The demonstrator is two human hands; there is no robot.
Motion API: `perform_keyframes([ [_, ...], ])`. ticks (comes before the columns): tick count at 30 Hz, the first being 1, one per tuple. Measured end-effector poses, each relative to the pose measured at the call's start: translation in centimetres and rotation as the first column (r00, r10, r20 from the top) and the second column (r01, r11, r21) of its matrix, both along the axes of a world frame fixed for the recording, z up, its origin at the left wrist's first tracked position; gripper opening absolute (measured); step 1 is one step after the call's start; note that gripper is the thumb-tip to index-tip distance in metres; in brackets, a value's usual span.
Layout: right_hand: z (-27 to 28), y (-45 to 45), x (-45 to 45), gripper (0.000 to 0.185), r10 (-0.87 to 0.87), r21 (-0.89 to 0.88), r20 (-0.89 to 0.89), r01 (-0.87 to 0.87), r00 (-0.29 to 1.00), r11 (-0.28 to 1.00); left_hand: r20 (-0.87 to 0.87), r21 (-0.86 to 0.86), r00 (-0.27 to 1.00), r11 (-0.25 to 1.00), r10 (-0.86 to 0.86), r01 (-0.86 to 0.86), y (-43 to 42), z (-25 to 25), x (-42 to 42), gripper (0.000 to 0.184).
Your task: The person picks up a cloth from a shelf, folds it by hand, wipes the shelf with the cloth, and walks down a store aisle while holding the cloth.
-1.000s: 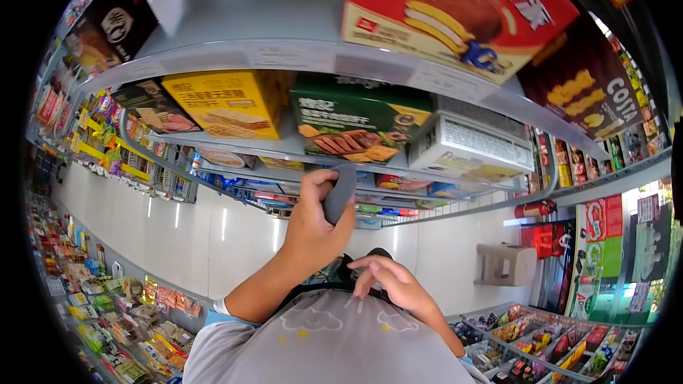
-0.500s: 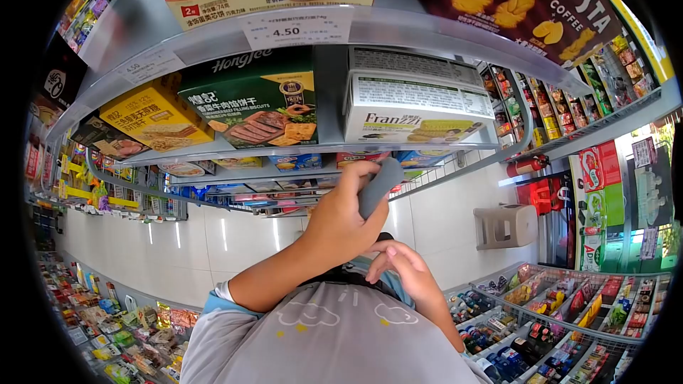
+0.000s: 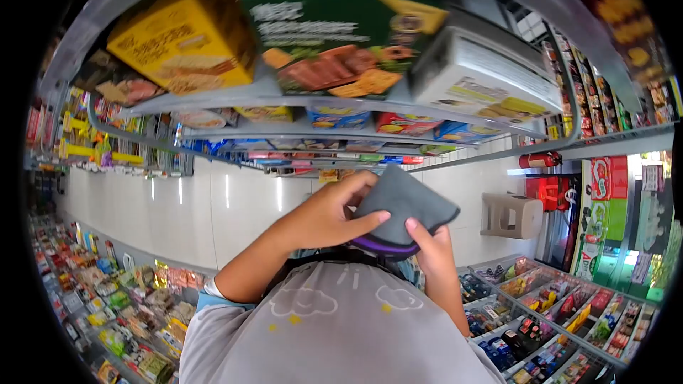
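Observation:
A folded grey cloth (image 3: 407, 203) is held in front of my chest, with a dark edge and a purple layer showing beneath it. My left hand (image 3: 338, 206) grips its left side, thumb on top and fingers behind. On the lower right side, my right hand (image 3: 432, 245) pinches the cloth with the thumb on top; the other fingers are partly hidden. Just beyond the hands is a shelf with a green biscuit box (image 3: 341, 35), a yellow biscuit box (image 3: 186, 39) and a white Franzzi box (image 3: 491, 75). Neither hand touches the boxes.
Lower shelf tiers with coloured packets (image 3: 338, 117) run below the boxes. A beige stool (image 3: 512, 215) stands on the tiled floor (image 3: 242, 220) at right. Racks of snacks (image 3: 121, 306) lie at lower left, with bottle and packet bins (image 3: 548, 313) at lower right.
The grey cloth has opened out wider and turned flat towards me. My right hand has come up from near my waist and taken hold of it. The shelf appears closer.

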State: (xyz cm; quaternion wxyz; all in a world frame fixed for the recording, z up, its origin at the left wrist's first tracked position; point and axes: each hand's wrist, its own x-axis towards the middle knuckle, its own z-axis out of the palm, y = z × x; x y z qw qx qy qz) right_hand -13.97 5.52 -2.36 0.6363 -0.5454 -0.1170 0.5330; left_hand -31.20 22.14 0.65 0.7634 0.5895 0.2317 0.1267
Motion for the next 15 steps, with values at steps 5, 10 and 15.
perform_keyframes([
  [5, -1.7, 4.8, -4.2, 0.039, 0.23, -0.031, 0.091, -0.228, 0.969, 0.973, -0.178, 0.209, 0.973, 0.972, 0.147, -0.108, 2.2, -4.0, -7.9, 0.038],
  [10, -3.4, 7.6, -7.7, 0.035, 0.499, -0.159, 0.089, -0.482, 0.862, 0.861, -0.165, 0.115, 0.882, 0.897, 0.44, -0.426, 3.1, -8.4, -17.5, 0.031],
  [15, -4.4, 9.9, -12.8, 0.034, 0.789, -0.177, 0.206, -0.77, 0.579, 0.612, -0.298, 0.195, 0.607, 0.67, 0.736, -0.716, 2.8, -11.6, -26.0, 0.024],
])
